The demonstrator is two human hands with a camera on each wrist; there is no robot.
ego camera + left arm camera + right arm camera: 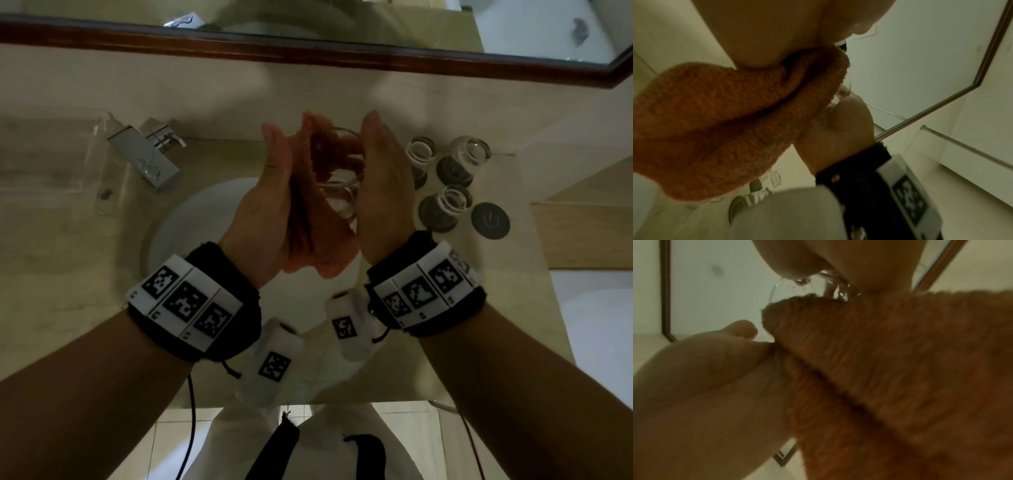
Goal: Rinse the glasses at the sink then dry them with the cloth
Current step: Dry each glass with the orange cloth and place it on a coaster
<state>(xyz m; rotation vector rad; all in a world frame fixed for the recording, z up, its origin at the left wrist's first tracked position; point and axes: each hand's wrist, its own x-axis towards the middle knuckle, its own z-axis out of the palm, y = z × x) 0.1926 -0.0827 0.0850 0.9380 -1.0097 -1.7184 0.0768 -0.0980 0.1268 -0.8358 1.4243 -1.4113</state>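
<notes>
Over the sink basin, my two hands face each other with a clear glass between them. An orange cloth is stuffed into the glass and hangs below my palms. My left hand holds the cloth against the glass, thumb pointing up. My right hand grips the glass from the right. The right wrist view shows the glass under my fingers with the cloth bunched at it. In the left wrist view the cloth fills the middle.
Three more glasses stand upside down on the counter to the right, beside a round dark disc. A chrome tap sits at the back left. A framed mirror runs along the wall behind.
</notes>
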